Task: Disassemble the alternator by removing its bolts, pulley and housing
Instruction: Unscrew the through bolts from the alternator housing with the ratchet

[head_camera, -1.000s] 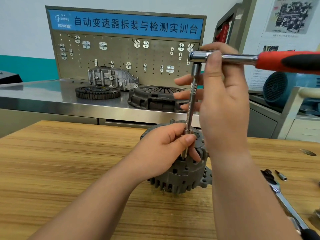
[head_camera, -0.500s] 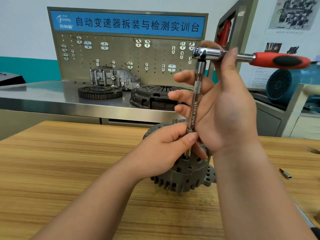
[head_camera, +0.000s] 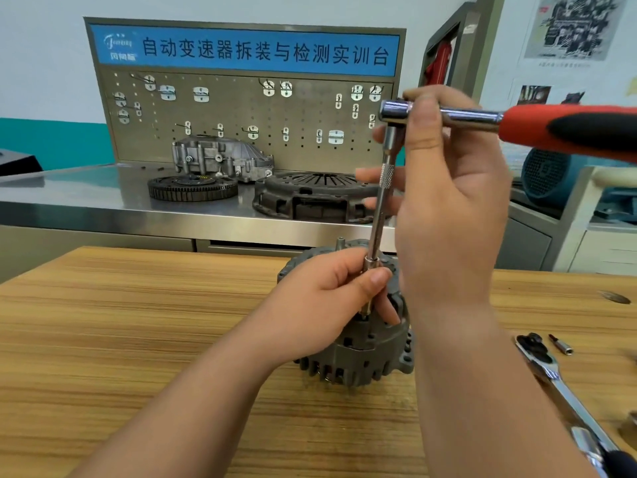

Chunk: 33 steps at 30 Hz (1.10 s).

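A grey alternator stands on the wooden table. A chrome extension bar rises upright from its top. My left hand rests on the alternator and pinches the bar's lower end, where the socket meets the housing. The bolt under the socket is hidden. My right hand pinches the head of the ratchet between thumb and index finger, its other fingers stretched out behind the bar. The red and black handle points right.
A second chrome ratchet and a small bit lie on the table at the right. Behind, a steel bench carries a flywheel, a clutch cover and a gearbox housing in front of a pegboard.
The ratchet handle swung away from me and has come back nearer, with my right hand staying on the head. My left hand keeps its pinch on the bar's lower end.
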Tool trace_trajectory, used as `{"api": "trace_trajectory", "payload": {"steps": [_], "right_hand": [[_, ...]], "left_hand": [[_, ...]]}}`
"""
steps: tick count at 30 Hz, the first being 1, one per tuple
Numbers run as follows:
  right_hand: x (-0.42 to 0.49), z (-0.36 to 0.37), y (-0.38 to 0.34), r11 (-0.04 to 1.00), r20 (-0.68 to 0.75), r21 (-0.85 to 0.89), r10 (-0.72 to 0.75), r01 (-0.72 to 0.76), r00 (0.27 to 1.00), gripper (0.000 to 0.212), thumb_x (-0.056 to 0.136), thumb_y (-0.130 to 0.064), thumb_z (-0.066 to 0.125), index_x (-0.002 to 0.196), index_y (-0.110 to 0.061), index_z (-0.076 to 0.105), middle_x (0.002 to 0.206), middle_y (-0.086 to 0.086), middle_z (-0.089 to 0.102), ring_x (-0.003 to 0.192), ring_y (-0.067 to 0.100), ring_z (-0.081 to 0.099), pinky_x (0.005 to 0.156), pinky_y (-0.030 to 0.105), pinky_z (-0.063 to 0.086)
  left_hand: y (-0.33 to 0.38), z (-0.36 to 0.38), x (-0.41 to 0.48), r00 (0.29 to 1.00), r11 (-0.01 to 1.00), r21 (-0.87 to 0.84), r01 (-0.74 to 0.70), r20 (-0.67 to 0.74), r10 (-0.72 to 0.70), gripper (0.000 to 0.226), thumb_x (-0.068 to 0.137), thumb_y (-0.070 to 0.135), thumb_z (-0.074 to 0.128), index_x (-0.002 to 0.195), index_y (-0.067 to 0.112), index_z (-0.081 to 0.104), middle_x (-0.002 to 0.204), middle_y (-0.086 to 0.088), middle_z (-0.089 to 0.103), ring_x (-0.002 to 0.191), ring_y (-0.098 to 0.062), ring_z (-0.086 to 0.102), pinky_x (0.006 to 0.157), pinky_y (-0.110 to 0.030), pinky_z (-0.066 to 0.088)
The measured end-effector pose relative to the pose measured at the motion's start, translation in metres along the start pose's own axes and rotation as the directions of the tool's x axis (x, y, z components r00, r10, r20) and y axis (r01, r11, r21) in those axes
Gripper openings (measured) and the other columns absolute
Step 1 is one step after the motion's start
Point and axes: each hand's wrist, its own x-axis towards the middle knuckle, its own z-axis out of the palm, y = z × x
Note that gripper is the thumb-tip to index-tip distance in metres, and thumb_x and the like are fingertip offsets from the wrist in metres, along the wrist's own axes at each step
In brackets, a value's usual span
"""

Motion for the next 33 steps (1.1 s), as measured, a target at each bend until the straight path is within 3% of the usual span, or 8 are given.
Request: {"api": "trace_trajectory", "payload": {"steps": [2, 5, 15, 18, 20, 23, 27, 33], "right_hand": [[0.000, 0.002, -0.003, 0.947, 0.092, 0.222, 0.219, -0.234, 0.971, 0.015, 0.103, -0.031, 0.042, 0.101, -0.024, 0.055, 0.085, 0.006, 0.069, 0.060, 0.020, 0.067, 0.049, 0.027, 0.052], [0.003, 0.001, -0.005, 0.855, 0.227, 0.357, 0.310, -0.375, 0.923, 0.024, 0.103, -0.039, 0.033, 0.101, -0.024, 0.052, 0.083, 0.008, 0.071, 0.055, 0.022, 0.066, 0.047, 0.024, 0.050], [0.008, -0.005, -0.002, 0.736, 0.358, 0.473, 0.342, -0.485, 0.869, 0.037, 0.103, -0.045, 0.022, 0.105, -0.024, 0.052, 0.076, 0.003, 0.070, 0.054, 0.019, 0.064, 0.049, 0.022, 0.048], [0.004, -0.003, -0.002, 0.873, 0.227, 0.354, 0.268, -0.336, 0.936, 0.028, 0.104, -0.038, 0.030, 0.103, -0.023, 0.054, 0.077, 0.005, 0.069, 0.055, 0.019, 0.065, 0.047, 0.023, 0.049], [0.001, 0.000, -0.001, 0.992, 0.097, 0.100, 0.068, -0.078, 0.993, 0.019, 0.103, -0.030, 0.039, 0.103, -0.021, 0.055, 0.081, 0.000, 0.066, 0.061, 0.017, 0.065, 0.050, 0.030, 0.053], [-0.001, 0.003, 0.003, 0.930, 0.073, -0.251, -0.256, 0.267, 0.964, 0.011, 0.100, -0.023, 0.046, 0.104, -0.019, 0.055, 0.080, -0.016, 0.054, 0.064, 0.020, 0.058, 0.055, 0.044, 0.054], [-0.002, 0.003, -0.001, 0.998, 0.009, 0.029, 0.049, -0.049, 0.999, 0.017, 0.101, -0.030, 0.042, 0.103, -0.025, 0.058, 0.089, -0.009, 0.064, 0.071, 0.022, 0.069, 0.052, 0.024, 0.051], [0.004, -0.001, -0.001, 0.821, 0.265, 0.399, 0.321, -0.407, 0.909, 0.030, 0.103, -0.043, 0.028, 0.107, -0.026, 0.053, 0.087, 0.008, 0.073, 0.057, 0.022, 0.067, 0.047, 0.024, 0.051]], "left_hand": [[0.001, -0.001, -0.001, 1.000, 0.999, -0.047, 0.000, 0.014, 0.001, 0.042, 0.090, 0.037, 0.042, 0.107, 0.006, 0.063, 0.094, 0.004, 0.074, 0.097, -0.022, 0.064, 0.095, -0.053, 0.045], [0.003, -0.004, -0.003, 0.999, 0.998, -0.061, -0.015, 0.038, 0.017, 0.035, 0.090, 0.037, 0.040, 0.105, 0.013, 0.062, 0.086, 0.017, 0.071, 0.091, -0.007, 0.063, 0.092, -0.041, 0.048], [0.000, 0.001, -0.002, 0.998, 0.997, -0.054, -0.060, -0.014, 0.059, 0.032, 0.090, 0.033, 0.045, 0.090, 0.006, 0.063, 0.078, 0.011, 0.070, 0.087, -0.037, 0.062, 0.085, -0.057, 0.049], [-0.002, 0.003, 0.001, 0.999, 1.000, -0.020, -0.024, -0.044, 0.023, 0.034, 0.088, 0.037, 0.045, 0.096, 0.012, 0.067, 0.088, 0.007, 0.074, 0.092, -0.038, 0.063, 0.087, -0.056, 0.049], [-0.004, 0.003, 0.002, 0.999, 1.000, -0.009, 0.001, -0.050, -0.002, 0.035, 0.088, 0.039, 0.045, 0.099, 0.017, 0.068, 0.094, 0.007, 0.074, 0.096, -0.033, 0.064, 0.090, -0.055, 0.049], [-0.004, 0.002, 0.002, 0.999, 1.000, -0.013, 0.015, -0.049, -0.016, 0.028, 0.087, 0.039, 0.045, 0.092, 0.023, 0.068, 0.091, 0.008, 0.074, 0.093, -0.035, 0.065, 0.087, -0.055, 0.051], [-0.001, 0.004, 0.001, 0.999, 1.000, -0.003, 0.003, -0.049, -0.003, 0.038, 0.087, 0.042, 0.044, 0.099, 0.015, 0.067, 0.092, 0.005, 0.074, 0.094, -0.034, 0.064, 0.088, -0.054, 0.050], [0.001, -0.001, -0.002, 0.999, 0.999, -0.028, -0.031, -0.024, 0.030, 0.037, 0.090, 0.039, 0.041, 0.102, 0.013, 0.064, 0.090, 0.011, 0.072, 0.094, -0.021, 0.064, 0.090, -0.051, 0.048]]}}
